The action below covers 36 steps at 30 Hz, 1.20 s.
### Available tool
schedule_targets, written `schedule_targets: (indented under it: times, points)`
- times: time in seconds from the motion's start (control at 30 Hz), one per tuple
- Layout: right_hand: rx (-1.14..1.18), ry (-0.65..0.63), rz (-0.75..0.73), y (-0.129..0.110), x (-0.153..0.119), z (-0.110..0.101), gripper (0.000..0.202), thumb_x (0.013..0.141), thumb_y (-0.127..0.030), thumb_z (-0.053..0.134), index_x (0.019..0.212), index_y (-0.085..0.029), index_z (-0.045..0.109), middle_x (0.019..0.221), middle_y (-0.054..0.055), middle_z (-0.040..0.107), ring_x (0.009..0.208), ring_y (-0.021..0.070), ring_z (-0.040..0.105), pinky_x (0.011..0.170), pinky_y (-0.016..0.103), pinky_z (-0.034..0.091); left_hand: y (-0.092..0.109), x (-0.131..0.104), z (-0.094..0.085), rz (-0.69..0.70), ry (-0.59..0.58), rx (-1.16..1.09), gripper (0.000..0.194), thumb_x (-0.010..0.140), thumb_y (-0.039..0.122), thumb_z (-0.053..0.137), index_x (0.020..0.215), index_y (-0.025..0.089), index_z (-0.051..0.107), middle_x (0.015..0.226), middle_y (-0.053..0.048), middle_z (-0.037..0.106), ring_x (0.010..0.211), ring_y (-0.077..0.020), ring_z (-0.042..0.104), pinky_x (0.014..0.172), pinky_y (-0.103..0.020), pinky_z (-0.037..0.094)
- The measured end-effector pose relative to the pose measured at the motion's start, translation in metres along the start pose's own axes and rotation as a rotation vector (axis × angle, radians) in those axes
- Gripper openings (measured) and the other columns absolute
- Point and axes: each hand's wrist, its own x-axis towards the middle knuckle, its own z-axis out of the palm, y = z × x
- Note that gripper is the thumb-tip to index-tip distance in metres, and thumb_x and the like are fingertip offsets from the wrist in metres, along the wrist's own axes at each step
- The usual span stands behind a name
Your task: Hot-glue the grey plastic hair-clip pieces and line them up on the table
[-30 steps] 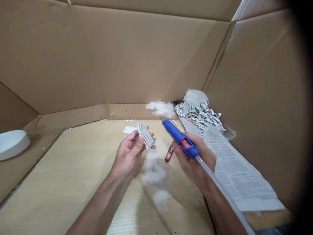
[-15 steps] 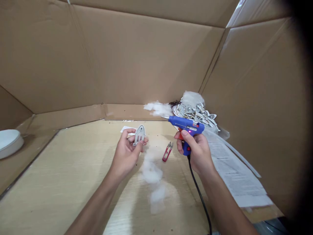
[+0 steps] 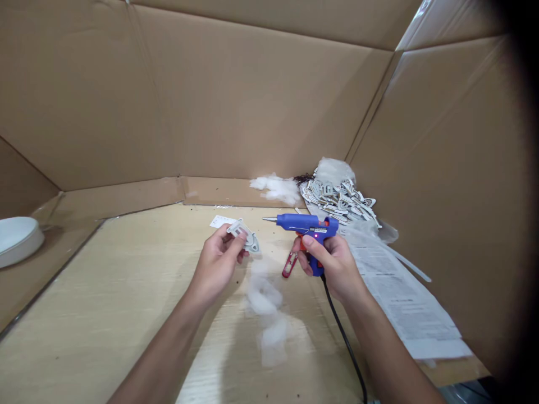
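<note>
White dish (image 3: 27,248) at left edge; pale wood counter (image 3: 126,292) across lower middle, cardboard walls (image 3: 252,95) around; heap of grey-white pieces (image 3: 341,201) on printed sheet (image 3: 408,297) at right. Left of centre, left hand (image 3: 217,264) pinches small tilted plaque (image 3: 241,232) in fingers (image 3: 218,234). Near centre, right hand (image 3: 334,261) wrapped tight around blue glue gun (image 3: 301,223), nozzle (image 3: 270,219) near plaque, gap visible from here.
</note>
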Motion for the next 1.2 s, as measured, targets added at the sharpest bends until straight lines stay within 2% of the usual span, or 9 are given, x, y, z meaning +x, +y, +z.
schedule_targets:
  times: [0.1, 0.2, 0.5, 0.6, 0.7, 0.77, 0.93, 1.2]
  points:
    - [0.005, -0.034, 0.041, -0.001, 0.0, 0.004, 0.04, 0.098, -0.052, 0.073, 0.089, -0.013, 0.067, 0.059, 0.002, 0.063, 0.048, 0.0121, 0.06, 0.044, 0.021, 0.037, 0.002, -0.002, 0.004, -0.044, -0.029, -0.05, 0.031, 0.089, 0.047, 0.068, 0.093, 0.018, 0.059, 0.081, 0.001, 0.06, 0.062, -0.0058, 0.057, 0.057, -0.019, 0.045]
    - [0.018, -0.03, 0.06, 0.0, 0.0, 0.007, 0.04, 0.096, -0.052, 0.075, 0.091, -0.013, 0.066, 0.065, 0.003, 0.065, 0.051, 0.0135, 0.062, 0.045, 0.022, 0.04, 0.003, -0.003, 0.006, -0.057, -0.034, -0.08, 0.027, 0.089, 0.042, 0.068, 0.098, 0.017, 0.063, 0.08, 0.001, 0.06, 0.062, -0.0058, 0.057, 0.055, -0.019, 0.044]
    - [0.027, -0.042, 0.083, 0.001, -0.002, 0.007, 0.04, 0.095, -0.052, 0.076, 0.093, -0.013, 0.067, 0.075, 0.005, 0.068, 0.055, 0.014, 0.065, 0.044, 0.021, 0.039, 0.015, -0.009, 0.009, -0.171, -0.142, -0.371, 0.041, 0.084, 0.036, 0.073, 0.118, 0.012, 0.068, 0.075, 0.0, 0.059, 0.058, -0.0065, 0.054, 0.05, -0.019, 0.042]
    - [0.005, -0.058, 0.086, 0.0, -0.002, 0.006, 0.043, 0.096, -0.054, 0.075, 0.09, -0.012, 0.068, 0.071, 0.005, 0.067, 0.055, 0.014, 0.065, 0.045, 0.021, 0.04, 0.018, -0.01, 0.009, -0.204, -0.164, -0.438, 0.039, 0.083, 0.033, 0.073, 0.115, 0.011, 0.068, 0.082, -0.003, 0.064, 0.059, -0.0071, 0.055, 0.049, -0.02, 0.043]
    - [-0.015, -0.073, 0.095, 0.001, -0.002, 0.006, 0.046, 0.095, -0.056, 0.075, 0.09, -0.011, 0.068, 0.068, 0.006, 0.067, 0.053, 0.0133, 0.063, 0.045, 0.021, 0.04, 0.018, -0.009, 0.008, -0.208, -0.192, -0.444, 0.037, 0.086, 0.033, 0.072, 0.114, 0.009, 0.067, 0.104, -0.011, 0.073, 0.062, -0.0063, 0.057, 0.05, -0.02, 0.045]
    - [-0.02, -0.068, 0.106, 0.001, -0.002, 0.006, 0.046, 0.095, -0.057, 0.075, 0.09, -0.012, 0.068, 0.07, 0.007, 0.069, 0.052, 0.0126, 0.061, 0.045, 0.021, 0.04, 0.018, -0.009, 0.007, -0.211, -0.199, -0.464, 0.038, 0.088, 0.033, 0.068, 0.117, 0.008, 0.068, 0.116, -0.016, 0.075, 0.063, -0.0069, 0.058, 0.05, -0.021, 0.045]
    - [-0.062, -0.074, 0.111, 0.003, -0.002, 0.005, 0.045, 0.097, -0.057, 0.073, 0.091, -0.012, 0.068, 0.069, 0.008, 0.07, 0.052, 0.0117, 0.058, 0.047, 0.021, 0.04, 0.017, -0.009, 0.007, -0.213, -0.209, -0.533, 0.045, 0.091, 0.031, 0.063, 0.131, 0.01, 0.066, 0.113, -0.016, 0.076, 0.064, -0.009, 0.059, 0.052, -0.022, 0.045]
    - [-0.033, -0.066, 0.12, 0.002, -0.002, 0.006, 0.045, 0.094, -0.057, 0.075, 0.09, -0.013, 0.067, 0.073, 0.007, 0.07, 0.053, 0.0131, 0.061, 0.046, 0.022, 0.038, 0.016, -0.011, 0.009, -0.183, -0.213, -0.53, 0.045, 0.091, 0.033, 0.068, 0.131, 0.011, 0.066, 0.117, -0.017, 0.076, 0.065, -0.008, 0.059, 0.054, -0.022, 0.044]
